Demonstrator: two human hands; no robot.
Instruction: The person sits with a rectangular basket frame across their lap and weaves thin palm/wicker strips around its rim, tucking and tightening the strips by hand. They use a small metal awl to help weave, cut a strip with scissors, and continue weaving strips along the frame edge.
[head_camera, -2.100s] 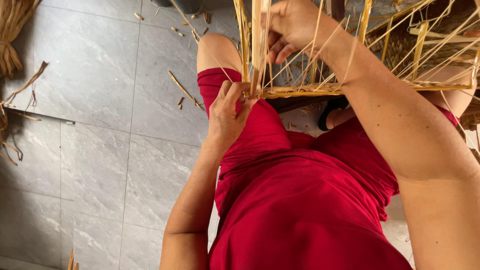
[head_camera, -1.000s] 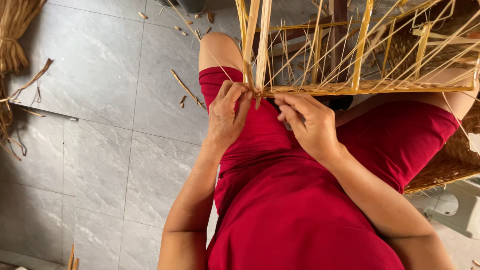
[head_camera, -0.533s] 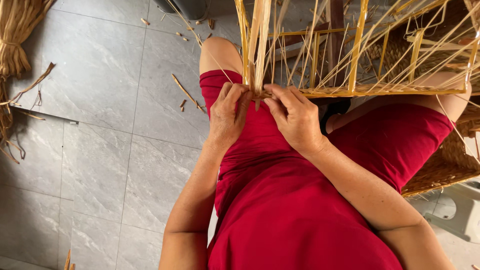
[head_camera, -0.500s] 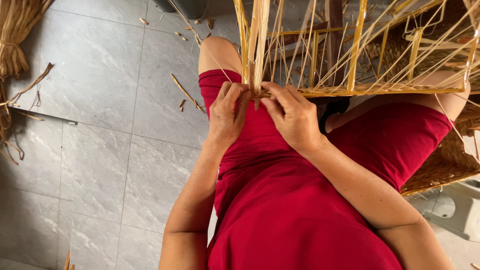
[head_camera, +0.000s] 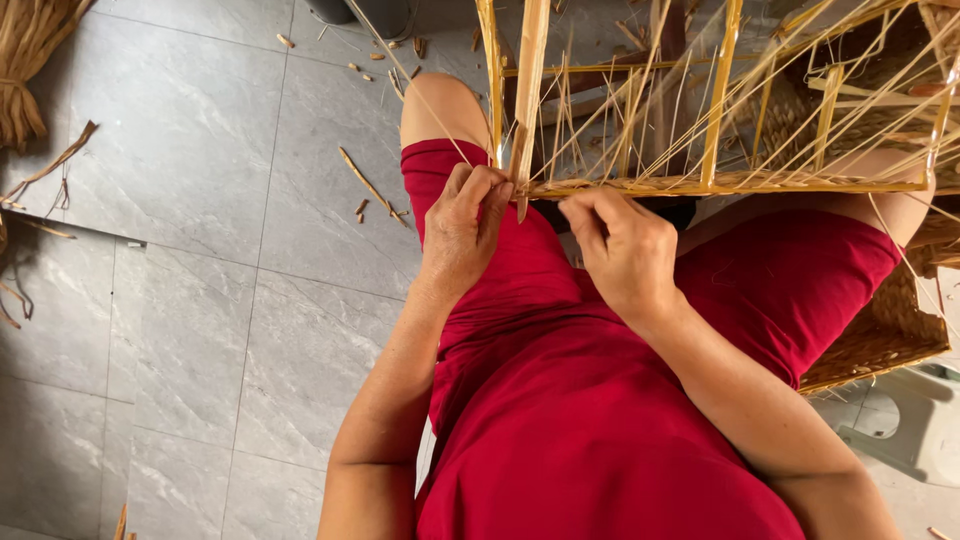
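A grey tiled floor (head_camera: 200, 300) filled the left of the frame. A straw bundle (head_camera: 30, 60) lay at upper left, loose strands (head_camera: 40, 180) at the left edge, and scattered straw scraps (head_camera: 370, 190) near upper centre.

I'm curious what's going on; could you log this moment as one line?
left hand: pinching straw strand | right hand: pinching strand at frame edge | woven straw frame: on lap | floor: straw scraps

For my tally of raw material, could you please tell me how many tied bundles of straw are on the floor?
1: a tied golden straw bundle lies at the top left on the grey tiled floor, partly cut off by the frame. Others may lie out of view.
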